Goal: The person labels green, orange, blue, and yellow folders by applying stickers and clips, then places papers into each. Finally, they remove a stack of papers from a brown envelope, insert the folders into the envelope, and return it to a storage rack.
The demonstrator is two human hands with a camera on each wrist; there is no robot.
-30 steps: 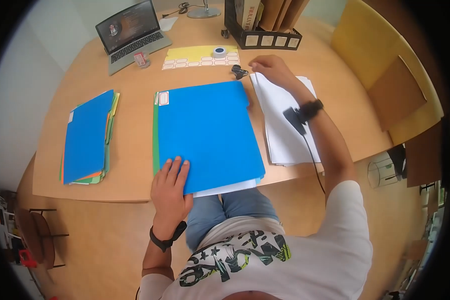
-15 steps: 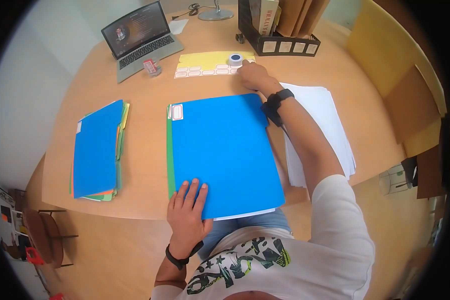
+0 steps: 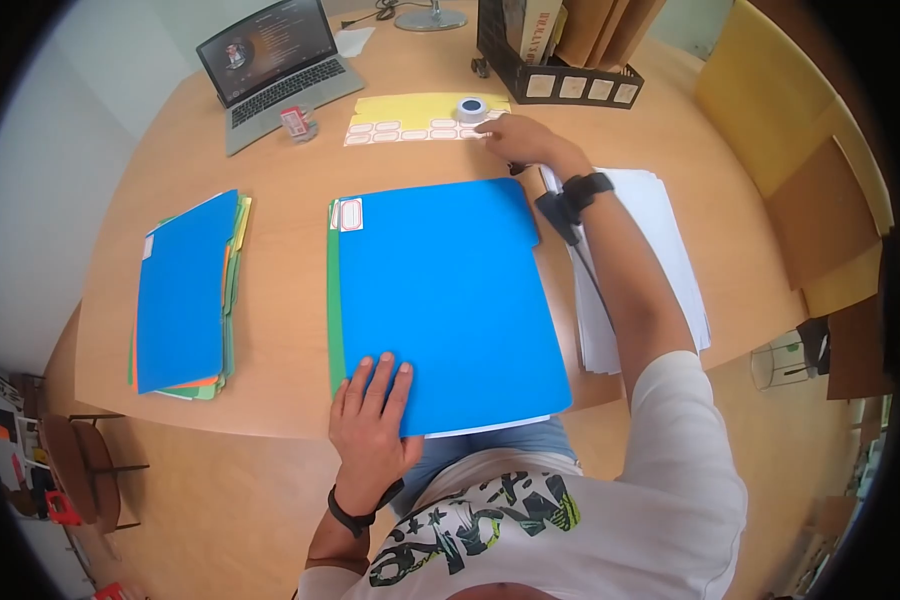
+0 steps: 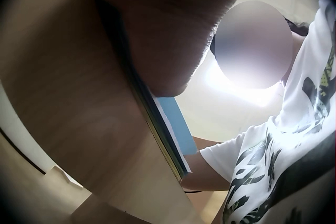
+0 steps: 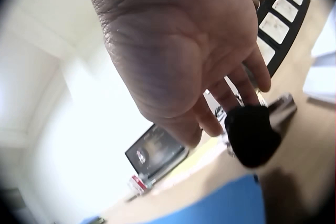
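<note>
My left hand (image 3: pixel 373 420) lies on the lower left of a blue folder (image 3: pixel 440 300), fingers straight. A green folder edge and white paper show beneath, and a red-bordered label (image 3: pixel 351 214) sits at its top left corner. Beyond the folder, my right hand (image 3: pixel 526 140) reaches to the right end of a yellow label sheet (image 3: pixel 400 105), fingers loosely bent. Its fingertips are at the red-bordered labels, beside a round white item (image 3: pixel 472 109) with a dark centre. Under the right hand sits a small black object with a shiny metal part (image 5: pixel 252 134), blurred in the right wrist view.
A stack of coloured folders (image 3: pixel 185 290) lies at left, and loose white papers (image 3: pixel 650 260) lie under the right forearm. An open laptop (image 3: pixel 280 70), a small red-and-clear item (image 3: pixel 296 124) and a black file box (image 3: pixel 580 87) stand at the back. A yellow chair (image 3: pixel 760 120) is at right.
My right hand has moved left from above the black object to the label sheet, then lingered there. The left hand has stayed on the blue folder. The head view has shifted slightly.
</note>
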